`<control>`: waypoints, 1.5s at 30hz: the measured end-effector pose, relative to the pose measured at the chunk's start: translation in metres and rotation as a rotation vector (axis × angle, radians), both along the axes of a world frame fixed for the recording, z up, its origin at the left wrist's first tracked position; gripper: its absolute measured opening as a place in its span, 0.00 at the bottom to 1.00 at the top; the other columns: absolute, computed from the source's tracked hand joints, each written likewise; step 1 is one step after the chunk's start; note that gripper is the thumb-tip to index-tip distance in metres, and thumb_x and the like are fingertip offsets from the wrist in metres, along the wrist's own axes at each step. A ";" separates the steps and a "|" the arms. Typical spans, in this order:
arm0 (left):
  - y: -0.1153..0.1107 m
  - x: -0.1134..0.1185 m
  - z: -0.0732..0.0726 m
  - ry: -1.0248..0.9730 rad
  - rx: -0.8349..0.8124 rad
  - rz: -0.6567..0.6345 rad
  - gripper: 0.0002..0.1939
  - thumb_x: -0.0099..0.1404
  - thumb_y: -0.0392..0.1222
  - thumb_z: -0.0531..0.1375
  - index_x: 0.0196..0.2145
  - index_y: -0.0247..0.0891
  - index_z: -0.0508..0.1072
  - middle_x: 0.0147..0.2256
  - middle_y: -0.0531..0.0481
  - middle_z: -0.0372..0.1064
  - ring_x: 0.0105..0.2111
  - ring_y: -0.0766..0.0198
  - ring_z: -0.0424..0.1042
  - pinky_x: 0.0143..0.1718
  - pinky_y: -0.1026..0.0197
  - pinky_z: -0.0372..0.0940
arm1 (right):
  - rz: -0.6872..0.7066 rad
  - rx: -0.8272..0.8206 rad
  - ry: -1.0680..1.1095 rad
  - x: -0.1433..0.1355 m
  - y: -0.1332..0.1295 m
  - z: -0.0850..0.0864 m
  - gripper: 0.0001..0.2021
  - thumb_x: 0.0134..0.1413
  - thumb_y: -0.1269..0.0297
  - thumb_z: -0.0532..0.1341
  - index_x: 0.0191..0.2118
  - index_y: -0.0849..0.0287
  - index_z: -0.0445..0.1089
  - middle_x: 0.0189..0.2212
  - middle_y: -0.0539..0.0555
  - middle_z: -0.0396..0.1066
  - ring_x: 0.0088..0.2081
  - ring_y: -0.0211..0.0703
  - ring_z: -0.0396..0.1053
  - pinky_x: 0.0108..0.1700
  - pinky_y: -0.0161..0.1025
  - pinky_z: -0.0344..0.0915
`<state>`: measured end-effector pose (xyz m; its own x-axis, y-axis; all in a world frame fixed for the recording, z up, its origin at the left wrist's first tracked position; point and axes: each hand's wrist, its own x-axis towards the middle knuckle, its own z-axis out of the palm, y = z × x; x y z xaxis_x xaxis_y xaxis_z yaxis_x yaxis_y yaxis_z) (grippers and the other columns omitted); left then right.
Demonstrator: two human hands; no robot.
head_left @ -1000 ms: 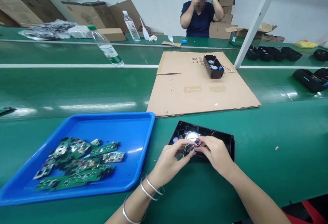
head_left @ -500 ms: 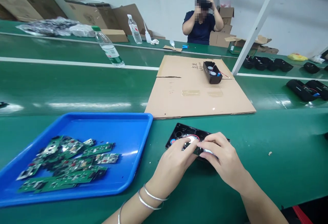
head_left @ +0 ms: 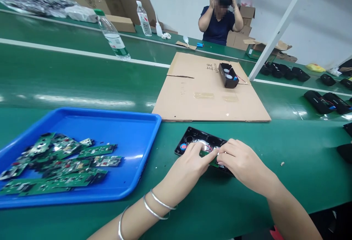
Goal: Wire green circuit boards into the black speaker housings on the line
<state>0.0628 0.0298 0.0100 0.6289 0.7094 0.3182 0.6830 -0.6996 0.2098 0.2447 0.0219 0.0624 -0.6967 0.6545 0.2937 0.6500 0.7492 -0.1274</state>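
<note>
A black speaker housing [head_left: 181, 139] lies open-side up on the green table, with round silver speakers, red wire and a blue part inside. Over it, my left hand [head_left: 194, 161] pinches a green circuit board [head_left: 204, 154] between thumb and fingers. My right hand [head_left: 236, 157] is closed at the board's right end, fingertips pressed together. Whatever those right fingertips hold is hidden, perhaps a wire end too small to make out. Left of my hands, a blue tray [head_left: 134, 185] carries a heap of green circuit boards [head_left: 66, 159].
Beyond the housing lies a flat cardboard sheet [head_left: 187, 108] bearing another open speaker housing [head_left: 228, 76]. Water bottles [head_left: 114, 36] stand at the back left. More black housings [head_left: 319, 102] sit at right near a white post [head_left: 283, 27]. A person [head_left: 220, 16] sits opposite, hands raised to the head.
The view has shifted slightly. More of the green board shows between my hands, and my right fingers have closed in by its end. The person opposite has raised their hands higher on the head.
</note>
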 end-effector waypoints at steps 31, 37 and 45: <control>0.005 -0.009 -0.006 -0.145 0.000 -0.078 0.20 0.63 0.29 0.50 0.51 0.41 0.63 0.38 0.44 0.65 0.35 0.58 0.68 0.32 0.57 0.69 | 0.020 -0.043 0.105 0.001 0.010 -0.005 0.09 0.61 0.72 0.51 0.32 0.61 0.66 0.31 0.54 0.68 0.32 0.40 0.62 0.32 0.37 0.60; -0.003 -0.006 -0.013 -0.150 0.029 0.045 0.16 0.64 0.35 0.52 0.50 0.40 0.66 0.34 0.46 0.67 0.32 0.59 0.70 0.29 0.60 0.69 | -0.121 -0.124 0.474 0.000 -0.009 -0.029 0.06 0.61 0.72 0.52 0.37 0.60 0.66 0.33 0.54 0.67 0.35 0.39 0.66 0.38 0.36 0.66; -0.006 -0.001 -0.009 -0.140 0.039 0.081 0.13 0.64 0.33 0.51 0.45 0.42 0.67 0.36 0.46 0.67 0.34 0.59 0.70 0.29 0.61 0.69 | -0.102 -0.206 0.484 0.000 -0.011 -0.033 0.07 0.59 0.72 0.53 0.37 0.59 0.67 0.33 0.54 0.66 0.35 0.39 0.65 0.38 0.37 0.67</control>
